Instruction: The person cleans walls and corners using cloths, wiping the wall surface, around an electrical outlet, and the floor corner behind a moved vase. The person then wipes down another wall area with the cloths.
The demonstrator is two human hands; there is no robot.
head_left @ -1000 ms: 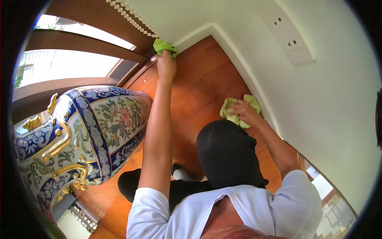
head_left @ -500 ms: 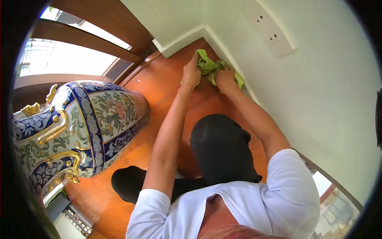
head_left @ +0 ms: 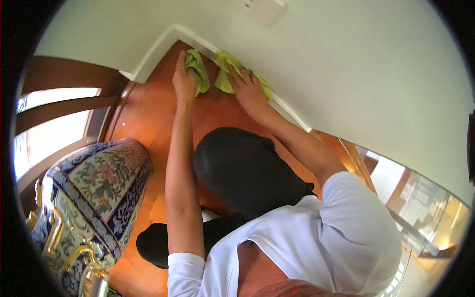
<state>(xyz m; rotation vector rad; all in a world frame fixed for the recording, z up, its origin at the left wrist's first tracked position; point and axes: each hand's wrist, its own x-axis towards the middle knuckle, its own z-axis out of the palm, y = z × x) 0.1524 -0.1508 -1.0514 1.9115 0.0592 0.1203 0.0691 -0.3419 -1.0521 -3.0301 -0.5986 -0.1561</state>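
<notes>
vs half a sec ago: the l hand point(head_left: 183, 81) and r hand point(head_left: 250, 91) are now apart, w/ a strip of floor point(head_left: 213, 111) showing btwn their cloths, which were bunched together then. the view has also swung, so the vase point(head_left: 106, 185) sits lower and the wall socket point(head_left: 267, 9) is nearly cut off at the top.

l fingers are closed on the l cloth point(head_left: 199, 72), which hangs out on their r side; some of them are hidden, so can't tell each one. r fingers are a bit spread, laid over the r cloth point(head_left: 225, 64), which pokes out past their tips and along the skirting board point(head_left: 158, 55). the room corner is just past the l fingertips.

around & in the way: the wall point(head_left: 346, 64) blocks the r side of the r fingers. a black-clad knee point(head_left: 235, 161) fills the space back from both sets of fingers, btwn the forearms. the vase is well back & left of the l fingers, w/ the wood frame point(head_left: 64, 74) also off to their left.
</notes>
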